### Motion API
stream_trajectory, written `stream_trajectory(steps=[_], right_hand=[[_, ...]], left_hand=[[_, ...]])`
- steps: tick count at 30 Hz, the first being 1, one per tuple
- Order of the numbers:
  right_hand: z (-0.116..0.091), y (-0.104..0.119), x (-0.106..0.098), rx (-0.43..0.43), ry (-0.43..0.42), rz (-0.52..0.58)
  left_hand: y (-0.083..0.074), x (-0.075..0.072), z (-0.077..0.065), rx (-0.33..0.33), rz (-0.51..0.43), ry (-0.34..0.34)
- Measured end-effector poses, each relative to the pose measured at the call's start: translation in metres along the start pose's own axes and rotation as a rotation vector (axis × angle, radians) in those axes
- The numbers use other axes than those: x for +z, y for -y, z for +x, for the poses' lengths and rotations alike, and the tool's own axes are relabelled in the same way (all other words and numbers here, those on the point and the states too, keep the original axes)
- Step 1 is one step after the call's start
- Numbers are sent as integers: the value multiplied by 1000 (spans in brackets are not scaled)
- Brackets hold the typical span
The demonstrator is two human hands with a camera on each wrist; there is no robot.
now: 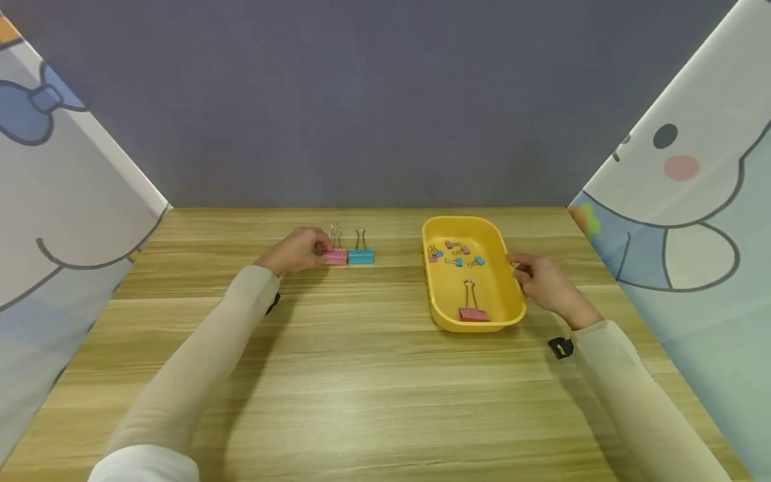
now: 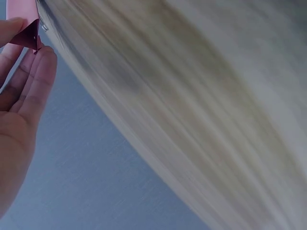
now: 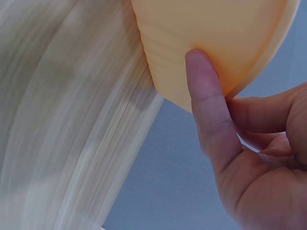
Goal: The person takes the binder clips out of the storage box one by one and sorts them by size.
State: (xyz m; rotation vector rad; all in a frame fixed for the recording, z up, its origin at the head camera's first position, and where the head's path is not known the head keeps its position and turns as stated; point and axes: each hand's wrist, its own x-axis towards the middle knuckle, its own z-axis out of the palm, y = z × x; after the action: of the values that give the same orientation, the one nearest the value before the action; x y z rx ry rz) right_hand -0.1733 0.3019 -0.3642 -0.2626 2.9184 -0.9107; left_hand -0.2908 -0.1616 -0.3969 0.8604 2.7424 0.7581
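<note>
Left hand [image 1: 299, 249] — thumb and fingers clamped on left end of pink clip [image 1: 337, 257], which sits at back of wooden table [image 1: 361, 375]. Blue clip [image 1: 361, 256] just beside, on right; best to line pink one up level with it, then loosen fingers softly so neither gets nudged askew. Right hand [image 1: 547, 284] pinches side of yellow tray [image 1: 448, 288] — light steadying should do. In tray, large reddish clip [image 1: 474, 314] in front, small clips [image 1: 454, 262] farther back
</note>
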Motion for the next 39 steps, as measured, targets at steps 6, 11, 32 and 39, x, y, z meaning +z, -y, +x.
stream_trajectory(steps=[6,11,32,39], right_hand=[[1,1,-1,-1,2,2],[1,0,-1,-5,-2,0],[2,-2,1,0,2,6],[2,-5,1,6,10,17]], left_hand=[[1,1,4,-14,12,25],[-1,2,5,-22,14,40],[-10,-2,6,-59,4,45],[-25,-12,5,25,31,-39]])
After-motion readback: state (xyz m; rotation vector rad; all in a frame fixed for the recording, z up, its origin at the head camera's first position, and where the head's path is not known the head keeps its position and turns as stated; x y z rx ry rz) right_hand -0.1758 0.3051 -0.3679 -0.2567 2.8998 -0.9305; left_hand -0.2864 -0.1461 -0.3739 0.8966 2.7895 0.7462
